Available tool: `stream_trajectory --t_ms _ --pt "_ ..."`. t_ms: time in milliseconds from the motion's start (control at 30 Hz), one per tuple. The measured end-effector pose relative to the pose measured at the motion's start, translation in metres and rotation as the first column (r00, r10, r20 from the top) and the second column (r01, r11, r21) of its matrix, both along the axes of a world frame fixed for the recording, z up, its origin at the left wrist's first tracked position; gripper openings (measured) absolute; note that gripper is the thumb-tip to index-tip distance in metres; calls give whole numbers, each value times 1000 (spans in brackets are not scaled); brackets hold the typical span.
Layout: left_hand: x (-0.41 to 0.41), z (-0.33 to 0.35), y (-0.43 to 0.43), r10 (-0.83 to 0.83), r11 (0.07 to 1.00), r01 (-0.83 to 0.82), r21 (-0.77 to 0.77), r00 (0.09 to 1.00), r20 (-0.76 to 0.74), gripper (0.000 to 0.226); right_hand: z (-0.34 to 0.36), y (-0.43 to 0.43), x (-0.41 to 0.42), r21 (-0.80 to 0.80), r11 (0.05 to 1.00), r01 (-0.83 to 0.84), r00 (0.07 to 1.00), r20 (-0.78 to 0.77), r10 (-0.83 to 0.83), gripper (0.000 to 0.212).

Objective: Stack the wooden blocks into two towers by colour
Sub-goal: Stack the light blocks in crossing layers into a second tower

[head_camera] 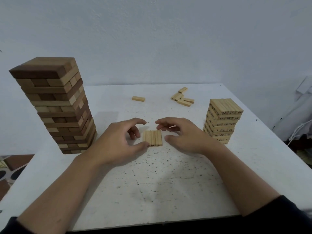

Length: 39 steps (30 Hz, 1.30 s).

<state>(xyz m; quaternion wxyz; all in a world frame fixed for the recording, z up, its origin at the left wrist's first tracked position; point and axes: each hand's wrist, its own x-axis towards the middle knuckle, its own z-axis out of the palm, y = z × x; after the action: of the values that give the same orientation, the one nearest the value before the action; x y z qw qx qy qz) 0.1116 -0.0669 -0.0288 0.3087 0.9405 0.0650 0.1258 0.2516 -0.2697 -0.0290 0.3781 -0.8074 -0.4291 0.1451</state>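
Observation:
A flat row of pale wooden blocks [152,140] lies side by side on the white table [152,183] between my hands. My left hand [118,142] sits to its left with loosely curved fingers, the thumb touching the row's near-left corner. My right hand [184,135] hovers just to the right, fingers curved over the far edge, a small gap at the thumb. A tall tower of dark and mid-brown blocks [55,107] stands at the left. A shorter tower of pale numbered blocks [222,119] stands at the right.
One loose pale block [138,98] lies at the back centre. A small heap of pale blocks [183,97] lies at the back right. The table ends at a pale wall behind; cloth and a cord lie beyond its right edge.

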Motion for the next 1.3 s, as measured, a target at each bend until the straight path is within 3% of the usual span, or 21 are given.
stream_trajectory --t_ms 367,500,667,733,933,1100,1233,1300 --pt "3 -2 -13 -46 997 49 56 998 -53 68 -2 6 -10 -15 1000 -18 994 104 20 67" --pt "6 0 -11 -86 995 82 -51 993 -85 67 -7 11 -15 -23 999 48 984 174 -44 73" --pt "5 2 -6 -120 988 104 -110 980 -156 68 1 8 -20 -134 987 85 987 150 -65 86" --pt "1 2 -4 -98 994 88 -68 981 -168 73 7 2 -25 -268 959 90 977 213 -32 89" --pt "-8 -2 -19 13 925 151 349 904 -426 88 -6 -13 -43 -566 821 68 930 335 154 74" --pt "-5 -14 -33 78 897 102 431 922 -380 81 -14 -3 -53 -556 817 154 889 439 131 66" --pt "-4 -20 -32 88 889 67 452 946 -312 87 -13 -1 -52 -516 840 170 891 444 92 59" --pt "-4 -20 -31 88 898 53 437 951 -296 74 -12 -2 -50 -481 861 164 901 429 67 58"
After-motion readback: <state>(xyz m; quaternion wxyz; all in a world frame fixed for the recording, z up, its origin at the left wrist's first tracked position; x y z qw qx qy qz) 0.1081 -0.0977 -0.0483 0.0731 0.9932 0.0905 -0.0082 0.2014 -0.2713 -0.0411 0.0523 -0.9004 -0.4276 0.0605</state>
